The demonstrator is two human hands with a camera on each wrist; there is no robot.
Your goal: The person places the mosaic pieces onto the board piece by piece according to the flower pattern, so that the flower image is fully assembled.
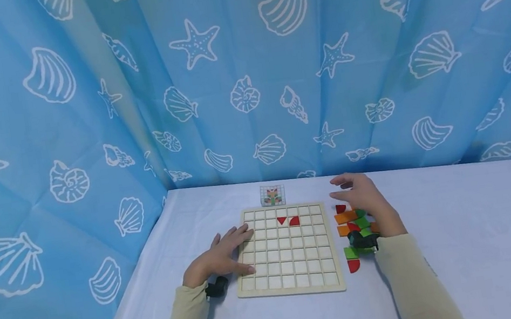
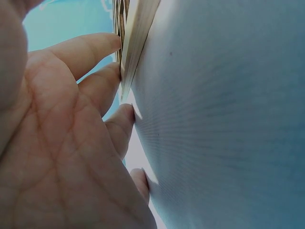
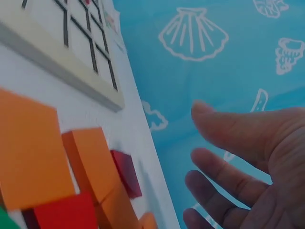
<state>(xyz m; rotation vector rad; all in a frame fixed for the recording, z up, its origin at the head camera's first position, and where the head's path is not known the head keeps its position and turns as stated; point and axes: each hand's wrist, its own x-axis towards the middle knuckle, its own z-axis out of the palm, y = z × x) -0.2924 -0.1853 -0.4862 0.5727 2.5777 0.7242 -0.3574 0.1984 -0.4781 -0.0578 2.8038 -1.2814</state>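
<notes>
Fingers spread, the left hand [image 1: 220, 257] touches the board [image 1: 285, 256]; the right hand [image 1: 363, 196], fingers parted, holds nothing; dipping its wrist camera [image 1: 364, 241] might scatter the blocks [image 1: 361, 222].

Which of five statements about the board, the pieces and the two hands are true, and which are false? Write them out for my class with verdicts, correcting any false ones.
1. Two red pieces lie on the grid board. True.
2. The loose pieces lie to the left of the grid board. False: they lie to its right.
3. A patterned card lies beyond the grid board's far edge. True.
4. The left hand grips the patterned card. False: the left hand holds nothing and rests at the grid board's left edge.
5. The right hand holds no piece. True.
</notes>
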